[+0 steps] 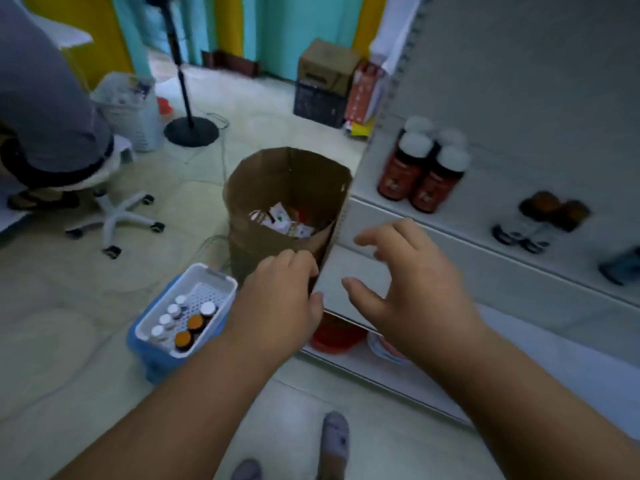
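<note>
Open brown carton [277, 181] stands on the floor, hard against the end of the white shelf unit [485, 268]; small packs [284, 220] lie in its bottom. Left hand [280, 299] is at the carton's near rim; its fingers [298, 263] curl over that rim and the thumb lies on the outside at the near right corner, so the hand holds the carton by its edge; blur prevents judging how firmly. Right hand [412, 278] is just right of the carton, in front of the shelf edge; its fingers [377, 237] are spread and slightly bent, grasping nothing, apart from the cardboard. Left of the carton: a white basket [207, 275] set in a blue crate [149, 355], holding small bottles [188, 323]. On the shelf: red-labelled bottles [420, 174], upright, grouped.
</note>
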Demonstrator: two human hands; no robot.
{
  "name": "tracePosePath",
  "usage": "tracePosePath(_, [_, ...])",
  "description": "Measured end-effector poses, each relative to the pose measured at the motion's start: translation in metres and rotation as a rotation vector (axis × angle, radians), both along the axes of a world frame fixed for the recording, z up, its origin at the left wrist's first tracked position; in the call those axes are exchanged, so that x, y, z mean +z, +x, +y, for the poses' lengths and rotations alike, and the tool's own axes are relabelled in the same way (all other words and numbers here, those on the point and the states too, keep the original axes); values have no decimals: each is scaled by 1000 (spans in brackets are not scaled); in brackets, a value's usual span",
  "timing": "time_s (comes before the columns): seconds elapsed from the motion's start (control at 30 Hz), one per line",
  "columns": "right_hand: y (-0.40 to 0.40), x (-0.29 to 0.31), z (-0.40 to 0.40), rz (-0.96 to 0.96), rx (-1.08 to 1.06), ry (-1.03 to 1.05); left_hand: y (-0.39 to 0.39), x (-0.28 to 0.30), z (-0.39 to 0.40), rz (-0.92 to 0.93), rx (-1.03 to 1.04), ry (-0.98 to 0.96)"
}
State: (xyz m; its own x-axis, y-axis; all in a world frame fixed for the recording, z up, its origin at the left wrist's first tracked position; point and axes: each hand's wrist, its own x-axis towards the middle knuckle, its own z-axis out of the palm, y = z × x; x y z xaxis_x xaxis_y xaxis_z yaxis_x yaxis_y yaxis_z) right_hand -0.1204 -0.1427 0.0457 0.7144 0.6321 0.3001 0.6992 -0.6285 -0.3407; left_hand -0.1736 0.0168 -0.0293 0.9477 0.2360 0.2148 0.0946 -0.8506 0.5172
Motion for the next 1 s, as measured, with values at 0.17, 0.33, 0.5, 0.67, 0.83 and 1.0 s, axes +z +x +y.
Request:
tracePosePath(0.17, [-27, 18, -146, -56, -292, 69, 17, 25, -133, 9, -295, 75])
tracePosePath(0.33, [-52, 35, -314, -132, -559, 101, 48, 40, -300, -28, -522, 125])
tracePosePath(0.5, [-68, 46, -485, -151, -789, 66, 62, 40, -483, -24, -695, 13])
tracePosePath(0.67, [-55, 46, -601, -99, -927, 114, 82, 39, -601, -13, -815, 2])
tracePosePath(0.83, [5, 29, -669, -41, -968, 142, 140, 23, -668, 18, -852, 19])
tracePosePath(1.0, [69, 18, -719, 14, -1027, 133, 227, 20, -739, 17, -900, 69])
